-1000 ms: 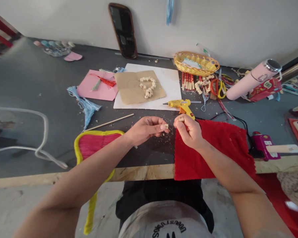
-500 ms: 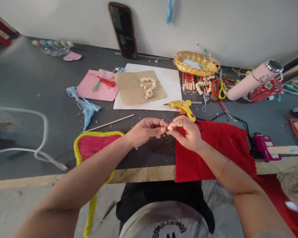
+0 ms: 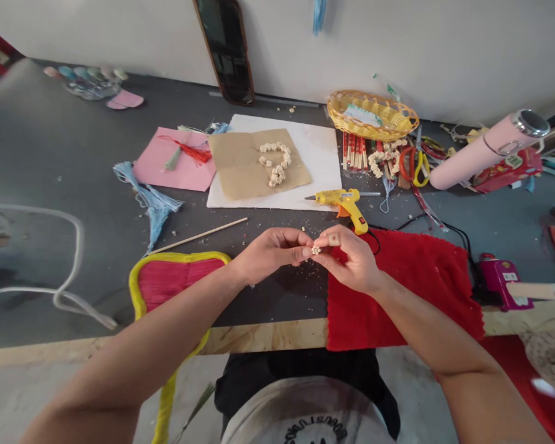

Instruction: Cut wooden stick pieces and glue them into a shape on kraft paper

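My left hand (image 3: 271, 251) and my right hand (image 3: 351, 259) meet fingertip to fingertip above the dark table (image 3: 50, 185). Between them they pinch a small pale wooden piece (image 3: 315, 250). Both hands have the fingers curled in a pinch. Pale crumbs lie on the table under the hands. A red cloth (image 3: 411, 283) lies under my right wrist. A red pad with a yellow rim (image 3: 171, 277) sits under my left forearm. A yellow glue gun (image 3: 342, 200) lies just beyond the hands.
Brown paper (image 3: 245, 163) on a white board (image 3: 319, 154) carries a curl of small wooden pieces (image 3: 275, 163). A thin wooden stick (image 3: 198, 234), blue tassel (image 3: 152, 197), pink sheet (image 3: 176, 166), yellow basket (image 3: 372, 114), scissors (image 3: 414, 163), pink bottle (image 3: 485, 151) and black cable (image 3: 444, 228) lie around.
My hands were a little apart a second ago and have come together on the small piece. The view has tilted slightly, shifting the table up and left.
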A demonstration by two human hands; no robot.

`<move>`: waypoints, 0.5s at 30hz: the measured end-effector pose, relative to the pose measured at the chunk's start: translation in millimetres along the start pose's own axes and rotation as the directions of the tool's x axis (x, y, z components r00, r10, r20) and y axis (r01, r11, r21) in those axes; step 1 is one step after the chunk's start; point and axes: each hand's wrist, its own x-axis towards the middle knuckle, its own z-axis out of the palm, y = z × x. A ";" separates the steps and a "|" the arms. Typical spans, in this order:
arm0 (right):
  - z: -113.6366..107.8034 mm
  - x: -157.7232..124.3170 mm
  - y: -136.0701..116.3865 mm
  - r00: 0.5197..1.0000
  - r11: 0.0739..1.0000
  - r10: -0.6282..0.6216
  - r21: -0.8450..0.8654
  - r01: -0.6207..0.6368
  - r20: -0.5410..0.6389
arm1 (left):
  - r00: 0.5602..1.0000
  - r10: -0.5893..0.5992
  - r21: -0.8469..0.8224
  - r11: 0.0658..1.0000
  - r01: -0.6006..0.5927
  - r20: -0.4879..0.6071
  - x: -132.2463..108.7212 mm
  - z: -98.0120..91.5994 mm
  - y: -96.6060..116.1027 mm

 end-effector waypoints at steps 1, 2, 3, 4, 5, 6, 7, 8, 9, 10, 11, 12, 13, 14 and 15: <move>0.2 -0.5 0.2 1.000 1.000 0.015 -0.007 -0.015 0.004 | 1.000 -0.002 -0.002 1.000 0.002 -0.001 0.0 -0.3 -0.3; 0.3 -0.9 0.5 1.000 1.000 0.021 -0.012 -0.020 0.008 | 1.000 -0.002 0.001 1.000 0.002 -0.001 -0.1 -0.6 -0.4; 0.4 -1.2 0.6 1.000 1.000 0.016 -0.014 -0.016 0.008 | 1.000 0.000 0.006 1.000 0.000 0.003 -0.2 -0.7 -0.5; 0.4 -1.5 0.7 1.000 1.000 0.007 -0.018 -0.007 0.011 | 1.000 0.003 0.012 1.000 -0.003 0.008 -0.4 -0.8 -0.5; 0.3 -1.6 0.6 1.000 1.000 -0.003 -0.023 0.003 0.011 | 1.000 0.006 0.017 1.000 -0.006 0.013 -0.5 -0.9 -0.5; 0.2 -1.7 0.4 1.000 1.000 -0.010 -0.029 0.010 0.009 | 1.000 0.008 0.018 1.000 -0.008 0.015 -0.7 -0.9 -0.5; 0.0 -1.7 0.2 1.000 0.999 -0.010 -0.037 0.011 0.008 | 1.000 0.008 0.015 1.000 -0.009 0.016 -0.8 -0.9 -0.6; -0.2 -1.7 0.0 1.000 0.999 -0.007 -0.046 0.007 0.006 | 1.000 0.009 0.009 1.000 -0.009 0.014 -0.8 -0.9 -0.8; -0.3 -1.8 -0.1 1.000 0.999 -0.004 -0.054 0.004 0.004 | 1.000 0.010 0.002 1.000 -0.010 0.011 -0.8 -0.8 -1.0; -0.4 -1.9 -0.1 1.000 0.998 -0.003 -0.063 0.003 0.001 | 1.000 0.011 -0.004 1.000 -0.011 0.009 -0.9 -0.6 -1.3; -0.4 -2.0 0.0 1.000 0.998 -0.005 -0.070 0.005 -0.003 | 1.000 0.015 -0.006 1.000 -0.015 0.009 -0.9 -0.3 -1.5; -0.3 -2.1 0.3 1.000 0.997 -0.011 -0.078 0.010 -0.004 | 1.000 0.020 -0.004 1.000 -0.020 0.009 -1.0 0.0 -1.6; -0.2 -2.2 0.5 1.000 0.996 -0.019 -0.085 0.019 -0.004 | 1.000 0.025 0.001 1.000 -0.025 0.010 -1.2 0.3 -1.6; 0.0 -2.3 0.8 1.000 0.995 -0.029 -0.092 0.028 -0.002 | 1.000 0.029 0.008 1.000 -0.029 0.011 -1.4 0.7 -1.5; 0.2 -2.4 1.1 0.999 0.994 -0.039 -0.098 0.038 0.001 | 0.999 0.031 0.017 0.999 -0.032 0.012 -1.6 1.0 -1.3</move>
